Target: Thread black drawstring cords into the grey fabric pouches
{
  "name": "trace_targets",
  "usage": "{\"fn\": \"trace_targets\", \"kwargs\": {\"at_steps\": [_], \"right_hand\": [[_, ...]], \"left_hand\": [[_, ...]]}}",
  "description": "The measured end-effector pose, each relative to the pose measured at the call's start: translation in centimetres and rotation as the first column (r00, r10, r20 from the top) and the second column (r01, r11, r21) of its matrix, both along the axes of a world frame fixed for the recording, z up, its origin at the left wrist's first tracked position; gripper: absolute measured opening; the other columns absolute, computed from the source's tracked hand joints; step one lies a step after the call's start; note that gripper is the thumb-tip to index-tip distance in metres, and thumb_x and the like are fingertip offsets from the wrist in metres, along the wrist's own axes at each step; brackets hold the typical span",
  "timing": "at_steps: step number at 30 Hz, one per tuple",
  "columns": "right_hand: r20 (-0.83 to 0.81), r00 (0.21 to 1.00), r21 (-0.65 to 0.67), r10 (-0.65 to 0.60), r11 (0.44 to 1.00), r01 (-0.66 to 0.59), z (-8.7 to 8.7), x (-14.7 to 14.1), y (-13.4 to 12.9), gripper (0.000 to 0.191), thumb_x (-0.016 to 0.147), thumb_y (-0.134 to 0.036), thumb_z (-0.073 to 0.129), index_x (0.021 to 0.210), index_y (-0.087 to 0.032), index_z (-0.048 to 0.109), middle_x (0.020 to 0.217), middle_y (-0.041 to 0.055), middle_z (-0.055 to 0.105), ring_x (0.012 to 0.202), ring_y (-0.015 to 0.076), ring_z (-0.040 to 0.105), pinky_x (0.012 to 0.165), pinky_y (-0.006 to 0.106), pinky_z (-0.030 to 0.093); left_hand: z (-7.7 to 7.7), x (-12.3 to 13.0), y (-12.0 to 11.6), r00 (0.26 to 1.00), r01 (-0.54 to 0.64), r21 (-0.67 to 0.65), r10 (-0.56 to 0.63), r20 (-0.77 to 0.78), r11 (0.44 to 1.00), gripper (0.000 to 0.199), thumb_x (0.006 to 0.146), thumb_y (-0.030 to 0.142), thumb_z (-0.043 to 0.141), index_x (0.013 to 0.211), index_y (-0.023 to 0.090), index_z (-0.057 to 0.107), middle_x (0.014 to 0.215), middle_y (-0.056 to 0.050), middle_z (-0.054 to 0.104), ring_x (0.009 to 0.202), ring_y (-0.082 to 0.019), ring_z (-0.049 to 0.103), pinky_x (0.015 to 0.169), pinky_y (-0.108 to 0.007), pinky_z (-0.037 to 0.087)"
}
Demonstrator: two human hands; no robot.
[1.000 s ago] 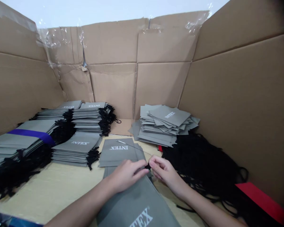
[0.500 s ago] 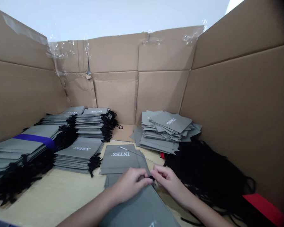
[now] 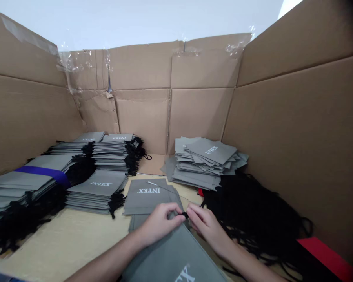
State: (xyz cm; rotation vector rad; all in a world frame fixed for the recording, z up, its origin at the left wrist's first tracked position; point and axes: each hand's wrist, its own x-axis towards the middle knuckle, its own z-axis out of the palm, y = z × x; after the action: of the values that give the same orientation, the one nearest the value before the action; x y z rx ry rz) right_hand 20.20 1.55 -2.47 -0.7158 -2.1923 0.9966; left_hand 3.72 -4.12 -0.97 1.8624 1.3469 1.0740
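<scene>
At the lower centre, my left hand [image 3: 161,222] pinches a small piece of black cord [image 3: 185,215] at the corner of a grey INTEX bag [image 3: 176,254]. Pressed close on its right, my right hand [image 3: 204,225] has its fingers closed on the same black cord. The bag lies flat beneath both hands, its printed letters partly in view at the bottom edge. Just beyond the hands is another grey bag [image 3: 148,197], with a thin tool with a white tip [image 3: 151,183] lying on it.
Stacks of grey bags with black cord ends [image 3: 101,184] fill the left, one crossed by a purple band [image 3: 44,172]. A loose grey pile [image 3: 211,150] sits back right, beside a heap of black cords [image 3: 253,207] and red material [image 3: 326,258]. Cardboard walls [image 3: 141,117] surround the table.
The cord and both hands' fingertips have shifted slightly up and left, and the black cord shows more clearly between them. More of the front bag's lettering is visible.
</scene>
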Motion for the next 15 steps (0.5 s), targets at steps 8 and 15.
{"fn": "trace_targets", "kwargs": {"at_steps": [8,15], "right_hand": [[-0.222,0.975,-0.536,-0.006,0.836,-0.117,0.0,-1.0,-0.2,0.038,0.077,-0.054,0.052,0.064,-0.019,0.045,0.038,-0.0112,0.026,0.034,0.0049,0.017,0.037,0.021,0.012],[-0.411,0.878,-0.897,-0.244,0.282,-0.341,0.4,-1.3,-0.5,0.044,0.074,-0.03,0.059,0.045,-0.019,0.027,0.026,-0.0119,0.022,0.029,0.0027,0.012,0.035,0.017,0.02]], "left_hand": [[-0.2,-0.1,0.0,0.999,0.052,0.0,-0.052,0.009,0.999,0.021,0.079,0.03,0.051,0.064,0.015,0.048,0.058,0.006,0.038,0.059,-0.009,0.033,0.054,-0.019,0.025],[0.2,0.2,-0.2,0.986,0.132,-0.011,-0.13,0.102,0.991,0.025,0.08,0.031,0.05,0.062,0.016,0.043,0.06,0.005,0.037,0.061,-0.01,0.033,0.056,-0.02,0.026]]}}
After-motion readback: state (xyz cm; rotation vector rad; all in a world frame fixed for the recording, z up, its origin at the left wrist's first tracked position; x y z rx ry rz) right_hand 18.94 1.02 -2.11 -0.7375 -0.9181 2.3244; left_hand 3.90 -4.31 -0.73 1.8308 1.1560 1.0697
